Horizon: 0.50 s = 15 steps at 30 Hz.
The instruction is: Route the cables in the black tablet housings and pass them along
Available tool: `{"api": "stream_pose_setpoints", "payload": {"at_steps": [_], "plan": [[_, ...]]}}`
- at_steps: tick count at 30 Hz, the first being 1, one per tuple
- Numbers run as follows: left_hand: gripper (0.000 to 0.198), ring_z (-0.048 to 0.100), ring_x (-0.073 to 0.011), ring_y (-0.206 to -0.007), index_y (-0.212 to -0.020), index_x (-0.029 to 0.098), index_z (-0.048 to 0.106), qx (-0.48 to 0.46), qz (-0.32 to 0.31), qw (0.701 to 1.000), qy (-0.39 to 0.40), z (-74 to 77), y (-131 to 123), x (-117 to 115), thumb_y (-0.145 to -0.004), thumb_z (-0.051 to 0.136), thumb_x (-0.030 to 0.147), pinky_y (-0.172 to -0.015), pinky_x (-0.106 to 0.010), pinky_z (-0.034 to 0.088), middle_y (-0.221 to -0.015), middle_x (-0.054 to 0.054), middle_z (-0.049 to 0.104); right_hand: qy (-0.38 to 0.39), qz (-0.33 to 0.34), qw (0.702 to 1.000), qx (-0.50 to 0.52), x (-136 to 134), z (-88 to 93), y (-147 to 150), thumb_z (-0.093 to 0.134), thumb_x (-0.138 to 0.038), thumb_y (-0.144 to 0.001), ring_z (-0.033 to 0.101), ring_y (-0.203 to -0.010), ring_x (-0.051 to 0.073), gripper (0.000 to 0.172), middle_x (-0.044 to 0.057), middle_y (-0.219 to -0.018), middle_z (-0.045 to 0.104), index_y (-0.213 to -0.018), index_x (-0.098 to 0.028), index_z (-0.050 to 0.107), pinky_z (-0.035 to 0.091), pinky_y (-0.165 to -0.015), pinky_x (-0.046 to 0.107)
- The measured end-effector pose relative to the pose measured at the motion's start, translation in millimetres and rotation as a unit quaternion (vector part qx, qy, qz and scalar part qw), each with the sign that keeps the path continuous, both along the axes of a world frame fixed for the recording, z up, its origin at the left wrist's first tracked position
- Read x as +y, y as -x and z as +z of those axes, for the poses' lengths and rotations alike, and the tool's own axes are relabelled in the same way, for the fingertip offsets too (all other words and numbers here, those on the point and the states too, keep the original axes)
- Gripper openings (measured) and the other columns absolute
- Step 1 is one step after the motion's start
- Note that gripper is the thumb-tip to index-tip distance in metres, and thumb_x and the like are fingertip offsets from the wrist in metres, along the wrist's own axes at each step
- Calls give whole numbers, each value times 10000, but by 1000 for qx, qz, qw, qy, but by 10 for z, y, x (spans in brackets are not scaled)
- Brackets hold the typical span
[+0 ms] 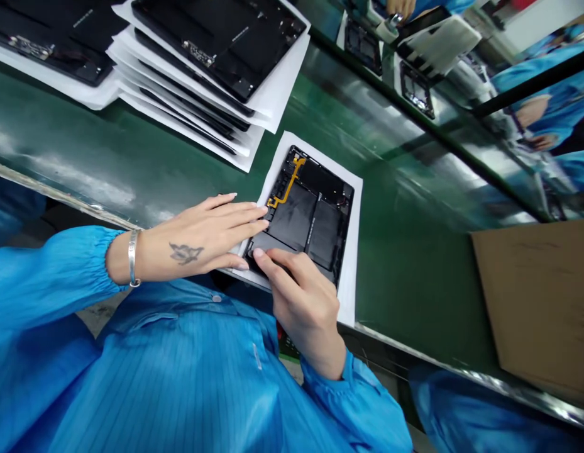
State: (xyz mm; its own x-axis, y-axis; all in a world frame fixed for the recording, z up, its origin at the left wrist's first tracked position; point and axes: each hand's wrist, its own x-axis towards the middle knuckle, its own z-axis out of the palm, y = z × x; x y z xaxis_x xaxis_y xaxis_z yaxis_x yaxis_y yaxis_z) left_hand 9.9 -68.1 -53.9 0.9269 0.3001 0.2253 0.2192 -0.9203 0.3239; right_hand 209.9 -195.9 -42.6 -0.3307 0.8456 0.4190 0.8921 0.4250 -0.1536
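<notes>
A black tablet housing with its inside facing up lies on a white sheet at the front edge of the green table. An orange flex cable runs along its upper left part. My left hand lies flat with fingers stretched out, its fingertips at the housing's left edge. Over the lower left corner of the housing is my right hand, its fingers curled and pressed together. Whatever they may hold there is hidden or too small to name.
Stacked black housings with white sheets stand at the upper left, beside another housing. A brown cardboard box is at the right. Beyond a dark bar, people in blue sleeves handle more devices.
</notes>
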Motion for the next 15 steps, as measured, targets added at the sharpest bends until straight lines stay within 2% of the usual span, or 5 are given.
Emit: {"api": "stream_pose_setpoints", "payload": {"at_steps": [5,11,13,15], "plan": [[541,357,-226,-1503,-1495,142,414,-17,3,1000,16,-16,-8,-9,-1032,490,412,-1274,-438,222,-1582,-113,433,-6,30,994,-107,29,143,21,538,-38,-945,558,-743,162,254,111,-1039,751,-1157,-83,670,441,-646,294],[535,334,-222,-1515,-1507,158,396,-13,-4,1000,14,-15,10,0,-1042,465,413,-1278,-454,216,-1602,-111,400,-23,76,967,-244,106,356,104,540,-130,-980,498,-661,136,163,54,-967,741,-953,-138,701,361,-560,315],[547,337,-229,-1513,-1509,148,393,-7,-3,1000,0,-13,27,9,-1043,452,428,-1275,-456,225,-1604,-123,393,-17,83,968,-238,116,339,69,508,-130,-992,528,-678,139,197,55,-946,735,-946,-145,698,386,-565,310],[565,340,-231,-1512,-1518,141,381,-5,-5,1000,-15,-16,42,19,-1044,441,443,-1272,-452,238,-1607,-128,383,-10,80,982,-173,106,270,-2,470,-99,-994,575,-723,144,229,70,-989,742,-1036,-133,693,450,-604,290]]}}
